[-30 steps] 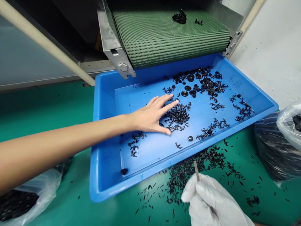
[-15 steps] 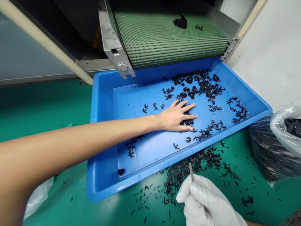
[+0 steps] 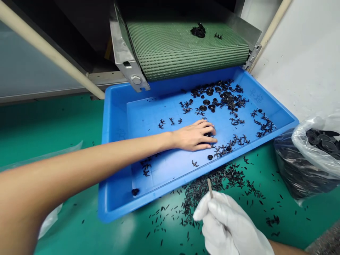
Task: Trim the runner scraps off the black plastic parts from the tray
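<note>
My bare left hand (image 3: 195, 135) reaches into the blue plastic tray (image 3: 117, 207), palm down, its fingers curled over small black plastic parts (image 3: 209, 134) that show between them; how many it grips is hidden. To the right, more black X-shaped pieces (image 3: 228, 147) and round black discs (image 3: 206, 102) lie scattered on the tray floor. In front of the tray, my right hand (image 3: 225, 221), in a white glove, is closed around a thin flat metal tool (image 3: 210, 188), its narrow tip pointing up and its other end hidden in the glove.
A green conveyor belt (image 3: 170, 46) ends above the tray's back edge, with a black clump (image 3: 198, 30) on it. Many black slivers (image 3: 196, 196) litter the green floor (image 3: 127, 237). At right stands a clear plastic bag (image 3: 297, 170) of black parts, beside a white wall (image 3: 305, 63).
My left hand's spread fingers have curled in over the black parts. My right hand still grips the metal tool. The whole view has shifted slightly.
</note>
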Motion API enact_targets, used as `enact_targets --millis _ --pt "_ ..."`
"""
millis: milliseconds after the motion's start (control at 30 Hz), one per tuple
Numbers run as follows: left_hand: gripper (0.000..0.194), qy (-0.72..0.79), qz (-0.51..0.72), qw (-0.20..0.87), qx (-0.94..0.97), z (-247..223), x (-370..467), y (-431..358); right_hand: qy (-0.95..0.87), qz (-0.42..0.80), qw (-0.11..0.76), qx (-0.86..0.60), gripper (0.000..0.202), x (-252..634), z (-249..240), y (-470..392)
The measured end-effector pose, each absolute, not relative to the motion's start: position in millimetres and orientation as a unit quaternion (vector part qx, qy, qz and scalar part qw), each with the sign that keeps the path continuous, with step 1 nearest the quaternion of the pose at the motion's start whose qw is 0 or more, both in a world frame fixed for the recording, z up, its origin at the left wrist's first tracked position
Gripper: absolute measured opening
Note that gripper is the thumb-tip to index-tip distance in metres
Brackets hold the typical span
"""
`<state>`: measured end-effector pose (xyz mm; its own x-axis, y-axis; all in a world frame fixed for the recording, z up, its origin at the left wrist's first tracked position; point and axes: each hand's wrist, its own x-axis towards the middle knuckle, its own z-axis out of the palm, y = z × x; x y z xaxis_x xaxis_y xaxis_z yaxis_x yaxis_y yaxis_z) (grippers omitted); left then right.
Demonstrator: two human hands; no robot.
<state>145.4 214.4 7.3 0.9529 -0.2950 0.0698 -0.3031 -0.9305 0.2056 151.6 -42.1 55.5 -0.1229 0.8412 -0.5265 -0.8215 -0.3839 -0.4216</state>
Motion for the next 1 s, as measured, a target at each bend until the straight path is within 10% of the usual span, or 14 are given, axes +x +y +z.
enact_targets --millis 333,633,1000 --pt "0.031 0.012 0.05 0.044 0.998 -1 133 205 -0.073 0.706 0.6 -0.368 0.026 160 57 -36" --pt "0.008 0.353 0.165 0.292 0.873 28 142 196 -0.082 0.626 0.707 -0.32 0.023 205 65 -27" --pt "0.029 0.427 0.229 0.58 0.655 128 97 152 -0.028 0.385 0.854 -0.349 0.017 260 63 -327"
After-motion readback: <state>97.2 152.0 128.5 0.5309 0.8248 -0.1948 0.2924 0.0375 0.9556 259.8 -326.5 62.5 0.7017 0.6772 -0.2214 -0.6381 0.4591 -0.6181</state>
